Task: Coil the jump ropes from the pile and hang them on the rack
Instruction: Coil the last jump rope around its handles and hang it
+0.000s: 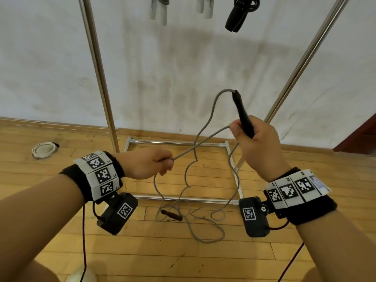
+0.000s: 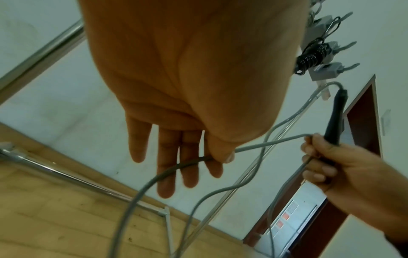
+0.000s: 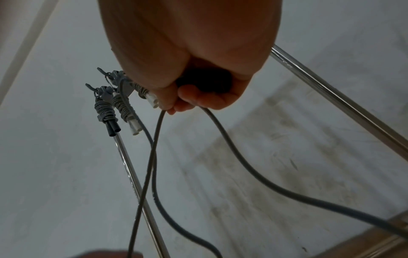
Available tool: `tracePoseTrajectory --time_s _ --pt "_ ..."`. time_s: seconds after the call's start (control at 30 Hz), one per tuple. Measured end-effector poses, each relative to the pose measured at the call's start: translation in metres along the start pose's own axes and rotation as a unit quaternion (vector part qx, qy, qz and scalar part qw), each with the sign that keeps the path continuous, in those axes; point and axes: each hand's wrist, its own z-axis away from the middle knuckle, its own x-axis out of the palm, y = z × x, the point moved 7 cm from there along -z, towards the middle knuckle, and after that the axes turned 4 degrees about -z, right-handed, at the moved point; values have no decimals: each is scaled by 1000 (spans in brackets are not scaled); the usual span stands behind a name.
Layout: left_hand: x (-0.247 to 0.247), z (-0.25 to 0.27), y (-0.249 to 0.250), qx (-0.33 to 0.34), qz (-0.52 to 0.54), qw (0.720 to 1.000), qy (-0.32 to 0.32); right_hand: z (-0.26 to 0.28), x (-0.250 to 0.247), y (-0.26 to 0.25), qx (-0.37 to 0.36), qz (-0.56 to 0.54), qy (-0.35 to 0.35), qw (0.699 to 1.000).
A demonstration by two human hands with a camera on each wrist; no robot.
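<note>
Currently: rack (image 1: pixel 95 64), steel, from 11 to 1 o'clock, 3 coiled ropes (image 1: pixel 240 11) hung. Grey jump rope (image 1: pixel 195 159), centre, trailing to floor at 6 o'clock; light, limp, tangle-prone, so take cord near handle. Right hand (image 1: pixel 256 139) grips black handle (image 1: pixel 243 115) and cord; left hand (image 1: pixel 150 163) pinches cord.

Open gap between rack poles (image 1: pixel 102 82); hung ropes (image 1: pixel 237 14) crowd above
</note>
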Motion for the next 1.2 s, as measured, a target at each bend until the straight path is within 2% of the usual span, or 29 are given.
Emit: tracePoseTrajectory --time_s 0.1,0.23,0.33,0.5,0.63,0.83,0.93,1.0,1.13,1.2 --pt "7 -2 -13 -27 -39 999 -20 -4 -15 10 25 -7 48 999" --pt "0 -2 -19 -30 -20 999 17 -3 -17 27 67 29 39 997" --pt "-5 -2 -12 -15 -9 998 55 5 0 25 61 77 -16 995" --pt "-21 4 16 45 8 987 154 28 51 8 57 -10 -133 989" --pt "-26 13 28 59 38 979 192 40 82 -1 101 -59 -187 975" --pt "-37 23 27 62 85 964 245 48 99 -9 133 -144 -252 948" --pt "-35 26 28 76 104 963 238 48 104 -10 123 -132 -259 949" --pt "-31 24 27 74 74 972 209 42 99 -7 124 -116 -222 960" --pt "-14 17 16 50 54 991 110 29 80 -2 118 -115 -144 976" --pt "-9 15 13 47 40 994 90 26 72 -4 107 -116 -115 981"
